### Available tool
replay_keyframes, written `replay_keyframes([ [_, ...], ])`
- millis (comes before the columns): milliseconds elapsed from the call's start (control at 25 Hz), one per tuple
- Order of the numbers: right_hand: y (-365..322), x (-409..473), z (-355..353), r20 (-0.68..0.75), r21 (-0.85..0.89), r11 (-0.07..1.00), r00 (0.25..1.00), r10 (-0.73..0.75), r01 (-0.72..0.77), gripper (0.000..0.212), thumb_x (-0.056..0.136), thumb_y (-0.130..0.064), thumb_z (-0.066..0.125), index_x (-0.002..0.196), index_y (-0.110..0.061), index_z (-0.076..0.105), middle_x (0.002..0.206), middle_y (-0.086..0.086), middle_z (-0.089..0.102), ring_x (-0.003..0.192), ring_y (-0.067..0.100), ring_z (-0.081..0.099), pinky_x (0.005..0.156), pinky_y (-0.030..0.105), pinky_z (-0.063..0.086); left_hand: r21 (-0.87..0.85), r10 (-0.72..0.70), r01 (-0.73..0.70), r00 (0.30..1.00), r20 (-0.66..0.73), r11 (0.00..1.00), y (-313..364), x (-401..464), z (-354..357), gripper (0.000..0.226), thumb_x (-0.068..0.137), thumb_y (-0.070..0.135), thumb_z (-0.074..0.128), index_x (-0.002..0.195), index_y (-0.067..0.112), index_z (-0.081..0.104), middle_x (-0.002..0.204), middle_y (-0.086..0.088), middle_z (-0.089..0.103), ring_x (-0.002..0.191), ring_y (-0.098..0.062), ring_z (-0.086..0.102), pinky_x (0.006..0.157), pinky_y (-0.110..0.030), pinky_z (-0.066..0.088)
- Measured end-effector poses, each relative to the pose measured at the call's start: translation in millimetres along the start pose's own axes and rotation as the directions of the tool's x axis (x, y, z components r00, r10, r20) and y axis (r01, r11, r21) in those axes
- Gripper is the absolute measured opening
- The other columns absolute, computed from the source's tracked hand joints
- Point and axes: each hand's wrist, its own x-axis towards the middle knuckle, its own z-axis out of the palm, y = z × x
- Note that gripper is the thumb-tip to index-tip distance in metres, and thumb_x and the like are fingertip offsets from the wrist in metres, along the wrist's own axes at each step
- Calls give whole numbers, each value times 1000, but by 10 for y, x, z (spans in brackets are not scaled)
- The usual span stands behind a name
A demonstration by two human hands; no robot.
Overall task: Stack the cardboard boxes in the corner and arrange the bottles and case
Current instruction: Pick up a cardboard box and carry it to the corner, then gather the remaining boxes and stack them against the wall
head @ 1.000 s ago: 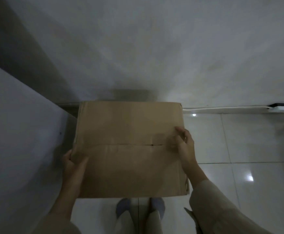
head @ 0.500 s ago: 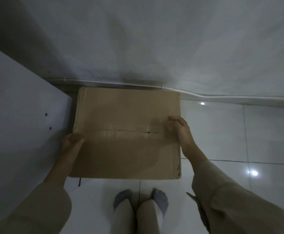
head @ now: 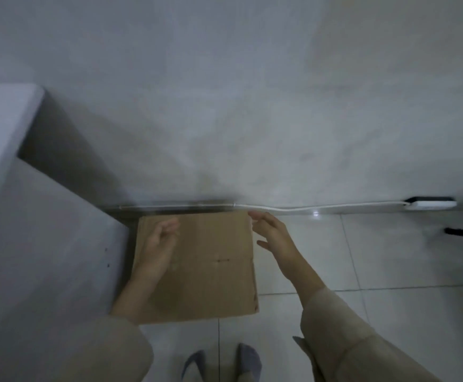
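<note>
box down in the corner, both hands loose above it

the cardboard box [head: 197, 266] lay flat on the tiled floor [head: 362, 257], its far edge near the base of the wall [head: 252, 106] and its left side just beside the white cabinet [head: 45, 257]. i saw a taped seam with a small dark mark across its top. my left hand [head: 157, 249] sat over the box's left part, fingers slightly curled and apart, gripping nothing; i could not tell whether the palm touched the cardboard. my right hand [head: 275, 239] was at the box's far right corner, fingers [head: 257, 216] spread and relaxed, thumb out, holding nothing; contact with the edge was too blurred to judge. both beige sleeves [head: 348, 340] reached in from below. a white cable [head: 321, 208] ran along the wall's foot to a white power strip [head: 431, 204] at right. a small dark object [head: 460, 232] lay on the floor beyond, too blurred to name. my two socked feet [head: 248, 359] showed at the bottom edge.
</note>
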Motion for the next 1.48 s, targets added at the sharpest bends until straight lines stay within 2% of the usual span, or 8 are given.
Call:
replay_keyframes([
  [200, -1129, -1021, -320, -107, 69, 972, 970, -218, 226, 22, 92, -15, 45, 108, -22, 59, 115, 0, 58, 111, 21, 55, 91, 35, 45, -75, 235, -226, 960, 151, 971, 1452, -611, 39, 26, 91, 2, 45, 116, 6, 51, 113, -8, 57, 108, -18, 52, 86, -17, 42],
  [400, -1756, -2053, -568, -217, -82, 929, 903, -370, 361, 24, 92, -8, 44, 109, -11, 61, 102, 0, 59, 96, 16, 54, 67, 7, 43, -46, 449, -456, 846, 288, 889, 2505, -1199, 113, 21, 89, 4, 49, 103, 19, 54, 103, -4, 61, 106, -20, 56, 91, -26, 39],
  [560, -1798, -2875, -741, -367, -184, 918, 842, -396, 351, 28, 91, -9, 44, 113, -11, 60, 107, 1, 59, 97, 12, 54, 69, 9, 40, -10, 564, -638, 672, 480, 770, 2961, -1755, 208, 20, 90, 9, 49, 105, 21, 55, 108, 1, 60, 109, -15, 53, 90, -24, 36],
  [640, -1803, -2989, -792, -347, -214, 921, 856, -383, 325, 29, 91, -9, 43, 116, -10, 59, 108, 0, 57, 91, 7, 54, 61, 1, 39, 40, 587, -694, 637, 500, 719, 3063, -1814, 211, 22, 90, 11, 48, 108, 19, 56, 112, 2, 59, 111, -14, 50, 93, -26, 36],
  [720, -1258, -4082, -992, -631, -148, 945, 707, -318, 293, 30, 92, -10, 42, 118, -11, 57, 108, -3, 55, 86, -1, 51, 60, 0, 38, -20, 521, -809, 360, 774, 588, 3116, -2787, 538, 23, 89, 11, 48, 109, 18, 56, 112, 2, 58, 111, -14, 49, 93, -26, 35],
  [840, -998, -4369, -1102, -647, -155, 962, 712, -271, 225, 31, 92, -12, 41, 119, -15, 57, 111, -5, 55, 93, 3, 50, 65, 8, 36, -56, 551, -837, 306, 777, 545, 3132, -3070, 686, 21, 89, 11, 47, 105, 20, 56, 110, 2, 58, 106, -13, 49, 89, -26, 34],
  [1120, 596, -6792, -986, -953, 112, 969, 301, 41, 222, 32, 93, -11, 40, 121, -13, 55, 112, -2, 54, 101, 10, 49, 70, 10, 37, -371, 315, -852, -261, 912, 370, 2307, -5512, 1368, 22, 85, 5, 50, 104, 14, 59, 110, -8, 62, 106, -26, 57, 91, -30, 41],
  [1480, 2707, -9447, 445, -870, 404, 885, -201, 450, 232, 29, 90, -9, 42, 113, -12, 60, 104, 3, 58, 94, 13, 50, 64, 12, 37, -628, -36, -681, -688, 725, 376, 279, -8444, 943, 21, 86, 8, 51, 103, 17, 60, 109, -6, 62, 107, -22, 56, 99, -34, 41],
])
